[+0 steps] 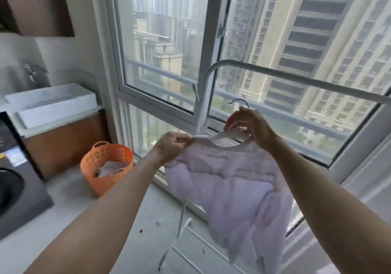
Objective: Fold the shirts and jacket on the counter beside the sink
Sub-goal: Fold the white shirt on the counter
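Note:
A pale pink shirt (230,189) hangs from a white hanger (224,137) in front of the window. My left hand (171,146) pinches the shirt's shoulder at the hanger's left end. My right hand (251,125) grips the hanger near its dark hook (240,102). The shirt droops below both hands, over the white drying rack (275,72). The white sink (53,104) sits on the counter at the far left.
An orange perforated basket (105,167) with white cloth inside stands on the floor by the window. A dark washing machine (12,178) is at the left edge. The rack's legs (179,227) spread on the floor below the shirt. The window (165,51) is right ahead.

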The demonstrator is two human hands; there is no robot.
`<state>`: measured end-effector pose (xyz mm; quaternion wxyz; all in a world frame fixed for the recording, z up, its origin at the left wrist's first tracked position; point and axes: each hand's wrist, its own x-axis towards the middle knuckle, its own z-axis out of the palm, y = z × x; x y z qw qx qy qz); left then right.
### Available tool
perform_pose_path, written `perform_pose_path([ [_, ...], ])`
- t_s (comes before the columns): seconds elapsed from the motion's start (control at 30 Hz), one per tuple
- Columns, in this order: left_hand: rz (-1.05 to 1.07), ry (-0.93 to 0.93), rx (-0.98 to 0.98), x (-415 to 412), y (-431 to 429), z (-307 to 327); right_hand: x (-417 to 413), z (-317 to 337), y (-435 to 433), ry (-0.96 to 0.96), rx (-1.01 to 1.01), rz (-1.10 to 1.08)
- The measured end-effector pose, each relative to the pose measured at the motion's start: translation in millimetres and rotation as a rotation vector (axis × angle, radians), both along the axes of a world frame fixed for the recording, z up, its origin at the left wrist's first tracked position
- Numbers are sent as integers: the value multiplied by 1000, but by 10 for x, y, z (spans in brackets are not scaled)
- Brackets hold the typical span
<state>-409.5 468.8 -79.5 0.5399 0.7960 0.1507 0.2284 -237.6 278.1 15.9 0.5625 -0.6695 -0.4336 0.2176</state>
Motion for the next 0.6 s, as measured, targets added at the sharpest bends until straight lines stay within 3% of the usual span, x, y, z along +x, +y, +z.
perform_pose_path([
  [0.1, 139, 2, -21, -483, 617, -62, -240, -58, 751, 39, -82, 160],
  [0.4, 455, 119, 187, -1542, 2449, -111, -903, -382, 3126, -215, -196, 448],
  [0.53, 618, 196, 339, -1925, 3428, 88, -1224, -345, 4281, -207, -292, 593],
  [0.6, 746, 265, 391, -2142, 3880, 192, -1486, -304, 4843, -141, -238, 629],
])
